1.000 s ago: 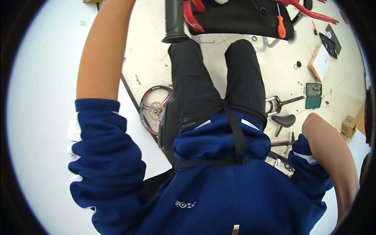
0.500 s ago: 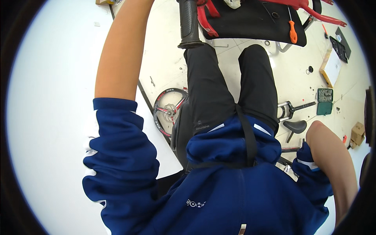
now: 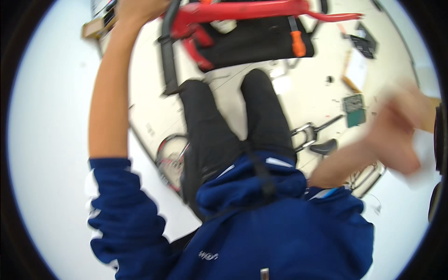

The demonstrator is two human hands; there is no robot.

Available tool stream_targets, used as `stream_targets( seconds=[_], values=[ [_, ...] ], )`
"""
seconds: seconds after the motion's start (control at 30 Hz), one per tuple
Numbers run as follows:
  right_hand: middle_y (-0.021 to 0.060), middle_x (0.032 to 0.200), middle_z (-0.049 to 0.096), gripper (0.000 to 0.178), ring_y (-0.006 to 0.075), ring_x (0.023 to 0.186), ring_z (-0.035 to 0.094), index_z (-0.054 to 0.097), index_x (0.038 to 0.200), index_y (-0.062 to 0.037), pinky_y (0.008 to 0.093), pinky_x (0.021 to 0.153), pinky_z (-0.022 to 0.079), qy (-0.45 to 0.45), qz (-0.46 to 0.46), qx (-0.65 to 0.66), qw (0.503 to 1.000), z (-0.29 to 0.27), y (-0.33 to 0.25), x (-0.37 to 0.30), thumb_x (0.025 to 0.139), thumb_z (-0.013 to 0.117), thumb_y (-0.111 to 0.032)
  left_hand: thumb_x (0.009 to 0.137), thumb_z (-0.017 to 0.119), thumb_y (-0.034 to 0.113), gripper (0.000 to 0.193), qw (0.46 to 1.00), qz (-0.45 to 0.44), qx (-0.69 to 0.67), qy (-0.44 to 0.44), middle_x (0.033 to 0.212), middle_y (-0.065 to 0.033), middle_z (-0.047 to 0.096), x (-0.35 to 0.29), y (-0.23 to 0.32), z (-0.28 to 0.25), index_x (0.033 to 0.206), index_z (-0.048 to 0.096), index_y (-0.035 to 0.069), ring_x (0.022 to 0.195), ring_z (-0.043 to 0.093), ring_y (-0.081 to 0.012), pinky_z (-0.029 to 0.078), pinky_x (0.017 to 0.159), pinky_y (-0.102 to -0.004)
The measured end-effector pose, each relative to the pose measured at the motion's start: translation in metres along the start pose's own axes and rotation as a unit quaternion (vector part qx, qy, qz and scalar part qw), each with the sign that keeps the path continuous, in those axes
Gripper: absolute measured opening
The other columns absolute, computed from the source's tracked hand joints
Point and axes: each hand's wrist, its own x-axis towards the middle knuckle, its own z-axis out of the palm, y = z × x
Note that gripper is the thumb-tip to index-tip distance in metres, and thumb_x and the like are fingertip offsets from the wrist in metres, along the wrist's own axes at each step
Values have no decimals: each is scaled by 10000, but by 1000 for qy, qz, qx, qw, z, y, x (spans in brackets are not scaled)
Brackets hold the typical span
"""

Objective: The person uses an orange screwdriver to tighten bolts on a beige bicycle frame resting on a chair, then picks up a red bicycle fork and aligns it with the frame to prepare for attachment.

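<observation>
My left hand (image 3: 142, 8) is at the top edge, beside the black handlebar and the front end of a red bicycle frame (image 3: 242, 10). Its fingers are partly cut off, so their hold is hidden. From the handlebar a black rubber grip (image 3: 169, 67) points down toward my knee. The frame lies over a black chair seat (image 3: 247, 44), on which an orange-handled screwdriver (image 3: 297, 44) rests. Off to the right, my right hand (image 3: 396, 128) is raised above the floor and smeared by motion. Whether it holds anything cannot be made out.
On the tiled floor at right lie a bicycle fork (image 3: 305, 135), a saddle (image 3: 324, 147), an open green case (image 3: 355, 118), a white-topped box (image 3: 357, 70) and a black tool case (image 3: 363, 46). A wheel (image 3: 175, 164) stands left of my legs.
The view has shifted, bringing more of the red frame and my left hand into the picture. My right hand, out of view before, has swung in at the right.
</observation>
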Motion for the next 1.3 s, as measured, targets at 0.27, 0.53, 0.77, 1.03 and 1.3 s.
stream_targets(
  seconds=[0.27, 0.53, 0.77, 1.03, 1.3],
  values=[
    [50, 618, 348, 399, 174, 677, 403, 364, 619, -68, 274, 767, 403, 277, 355, 235, 862, 10, 119, -42, 845, 590, -308, 711, 710, 308, 345, 999, -32, 0, -41, 826, -203, 686, -13, -10, -6, 881, 728, 9, 796, 657, -381, 517, 743, -430],
    [24, 663, 408, 290, 156, 687, 439, 412, 669, -107, 362, 860, 460, 227, 348, 255, 873, 12, 119, -49, 888, 560, -226, 690, 731, 324, 396, 999, -32, 8, -34, 853, -185, 708, -19, -19, -4, 955, 750, 30, 801, 688, -363, 543, 760, -420],
    [12, 889, 458, 380, 127, 889, 501, 435, 843, -121, 269, 825, 455, 136, 350, 193, 907, 15, 122, -51, 753, 688, 148, 699, 737, 340, 404, 999, -35, 13, -36, 863, -191, 707, -20, -22, -3, 957, 749, 29, 801, 687, -366, 542, 757, -422],
    [51, 1019, 508, 363, 181, 953, 647, 494, 848, -107, 293, 833, 540, 118, 356, 160, 913, 15, 117, -51, 737, 719, 156, 715, 729, 328, 386, 999, -28, 14, -37, 869, -194, 708, -21, -18, -7, 958, 750, 29, 810, 685, -376, 540, 763, -428],
    [104, 1139, 571, 281, 280, 1008, 694, 553, 863, -91, 299, 856, 558, 123, 357, 166, 911, 9, 120, -57, 780, 705, 130, 728, 706, 295, 362, 999, -43, -13, -27, 861, -213, 677, -24, -16, -6, 913, 711, -15, 846, 641, -388, 502, 771, -432]
  ],
)
